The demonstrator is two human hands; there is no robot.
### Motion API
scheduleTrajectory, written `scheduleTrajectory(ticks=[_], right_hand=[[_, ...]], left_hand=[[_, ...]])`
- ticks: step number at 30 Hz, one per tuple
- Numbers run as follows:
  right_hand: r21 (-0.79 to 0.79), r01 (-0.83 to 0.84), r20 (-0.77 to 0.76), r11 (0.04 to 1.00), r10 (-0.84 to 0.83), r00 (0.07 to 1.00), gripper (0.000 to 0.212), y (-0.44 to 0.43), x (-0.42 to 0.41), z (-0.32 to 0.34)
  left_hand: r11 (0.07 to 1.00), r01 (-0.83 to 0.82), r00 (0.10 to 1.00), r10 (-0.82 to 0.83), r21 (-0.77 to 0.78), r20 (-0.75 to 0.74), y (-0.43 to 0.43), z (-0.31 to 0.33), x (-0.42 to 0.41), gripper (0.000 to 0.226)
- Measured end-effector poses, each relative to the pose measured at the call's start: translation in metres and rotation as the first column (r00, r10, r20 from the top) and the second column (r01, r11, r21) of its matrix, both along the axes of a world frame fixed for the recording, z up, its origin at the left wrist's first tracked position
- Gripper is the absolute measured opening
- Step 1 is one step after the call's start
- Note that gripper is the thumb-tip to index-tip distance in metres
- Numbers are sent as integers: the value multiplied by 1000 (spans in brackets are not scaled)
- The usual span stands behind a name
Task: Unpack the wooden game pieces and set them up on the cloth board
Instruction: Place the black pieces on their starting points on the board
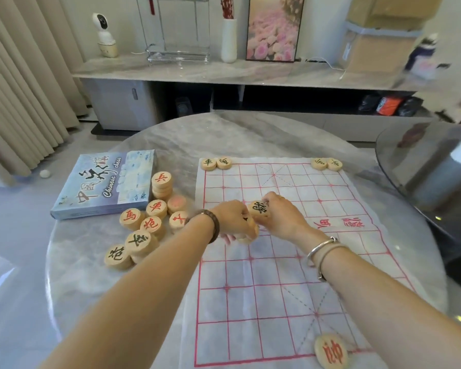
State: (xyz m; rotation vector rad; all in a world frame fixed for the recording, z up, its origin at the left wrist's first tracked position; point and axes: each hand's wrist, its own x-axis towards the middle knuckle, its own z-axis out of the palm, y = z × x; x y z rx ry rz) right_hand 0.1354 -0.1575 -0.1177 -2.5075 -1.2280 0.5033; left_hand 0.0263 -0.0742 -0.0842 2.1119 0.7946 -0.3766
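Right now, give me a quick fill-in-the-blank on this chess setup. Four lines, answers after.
The right hand pinches a held piece with a ____ character.
Far-edge pieces on the cloth board number ____.
The lone piece at the near edge is marked in ____.
The game box lies ____ of the loose pile.
Missing: black; four; red; left.

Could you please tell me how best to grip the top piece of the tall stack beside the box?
Probably pinch the top piece by its round rim from above: it lies flat, face up. Take its near and far sides, since the box sits close on its left.
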Motion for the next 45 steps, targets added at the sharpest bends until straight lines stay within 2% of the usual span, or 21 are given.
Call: scheduleTrajectory(ticks=[4,9,13,16,19,22,25,29,34,39,43,45], right_hand=[[-7,74,-2,997,-74,997,43,15,56,2],[12,180,20,984,-180,983,46,56,123,-5],[15,205,63,979,-205,977,41,89,157,-24],[33,209,109,977,-212,971,34,109,174,-31],[21,166,158,986,-168,973,31,120,180,-41],[-28,105,197,994,-98,976,38,119,177,-50],[0,100,141,995,-99,985,51,112,177,-51],[111,216,51,970,-223,974,56,104,176,-47],[-10,187,43,982,-186,982,69,89,168,-47],[-96,185,88,978,-177,980,54,79,168,-43],[58,211,73,976,-215,974,47,82,169,-37],[107,133,78,985,-142,987,46,90,168,-32]], left_hand=[[957,-35,999,21,287,50,30,-3,58,31],[876,-49,998,26,480,54,72,-14,118,37],[881,-24,1000,12,472,28,97,-32,154,49],[871,-49,999,30,488,45,113,-43,169,46],[854,-34,998,5,520,56,125,-50,175,41],[853,-3,997,-37,521,66,131,-55,179,41],[849,12,996,-58,528,70,132,-60,182,42],[835,37,997,-68,549,36,131,-66,186,44],[837,8,999,-35,548,40,129,-70,189,42],[799,-45,999,41,599,21,125,-68,193,39],[685,16,994,67,728,-84,129,-66,190,34],[668,51,991,60,742,-122,133,-65,190,34]])
